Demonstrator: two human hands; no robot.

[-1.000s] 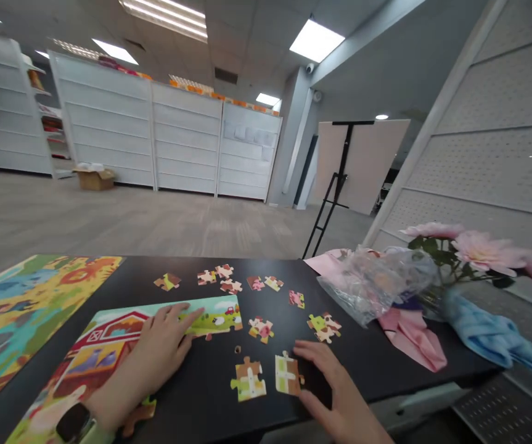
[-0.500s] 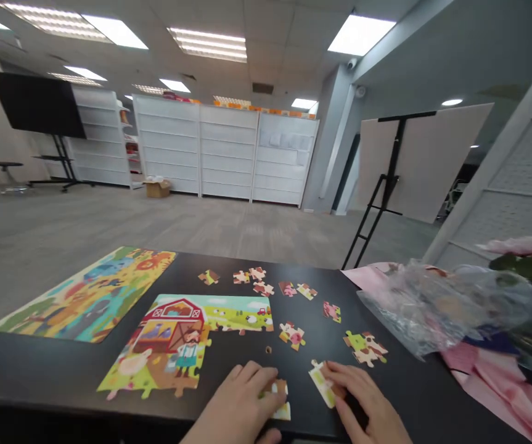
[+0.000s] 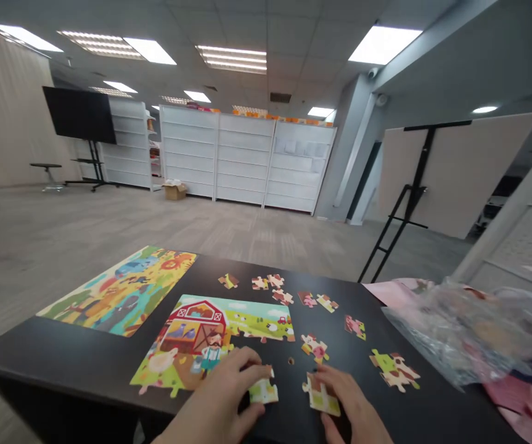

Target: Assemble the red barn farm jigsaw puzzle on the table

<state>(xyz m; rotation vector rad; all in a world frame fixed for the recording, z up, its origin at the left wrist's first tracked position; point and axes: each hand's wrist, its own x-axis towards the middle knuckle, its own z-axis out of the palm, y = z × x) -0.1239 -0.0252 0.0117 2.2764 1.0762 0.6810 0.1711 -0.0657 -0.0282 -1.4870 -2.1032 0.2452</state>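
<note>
My left hand (image 3: 222, 394) has its fingers closed on a green-and-white puzzle piece (image 3: 266, 392) low over the black table, beside the lower right of the partly joined barn puzzle (image 3: 185, 333). My right hand (image 3: 353, 401) grips another puzzle piece (image 3: 323, 399) with a brown top and pale green bottom. A gap of bare table separates these two pieces. Just beyond my right hand lies a piece with a pink pig (image 3: 314, 348). To its right are joined cow pieces (image 3: 394, 369). My left hand covers part of the barn puzzle's lower edge.
Several loose pieces lie behind the barn puzzle, including a cow piece (image 3: 283, 296) and a pig piece (image 3: 355, 327). An assembled animal puzzle (image 3: 124, 293) is at the left. Clear plastic bags (image 3: 473, 320) and pink cloth (image 3: 515, 401) cover the table's right side.
The view has swung left. Both hands have shifted left relative to the table, the left one closer to the barn puzzle with its piece. The right piece has turned in my fingers.
</note>
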